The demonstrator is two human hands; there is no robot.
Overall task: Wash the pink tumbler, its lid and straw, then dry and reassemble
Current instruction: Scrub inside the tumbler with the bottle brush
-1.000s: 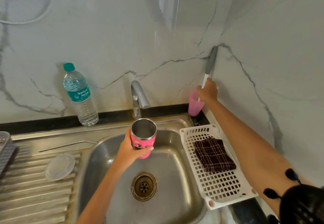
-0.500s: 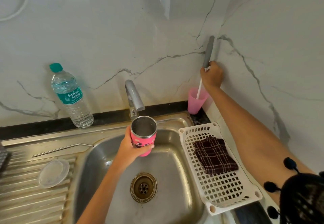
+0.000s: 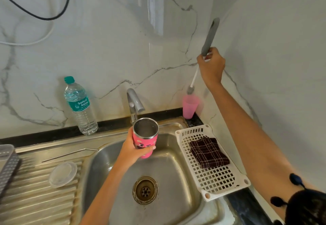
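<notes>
One pink steel-lined tumbler [image 3: 145, 141] sits in my left hand [image 3: 131, 151] above the stainless sink basin [image 3: 176, 180], fingers wrapped round its lower body. Feels rigid and fairly light I'd guess, but slick once wet, so mid-body is the spot to grab. One clear round lid [image 3: 63, 174] and one bent metal straw [image 3: 69, 154] lie apart on the ribbed draining board [image 3: 35, 198]. My right hand [image 3: 211, 67] is closed round one grey-handled bottle brush [image 3: 210, 37], its bristles just above one small pink plastic cup [image 3: 190, 106]. One dark checked cloth [image 3: 208, 152] waits in one white perforated tray [image 3: 220, 180].
</notes>
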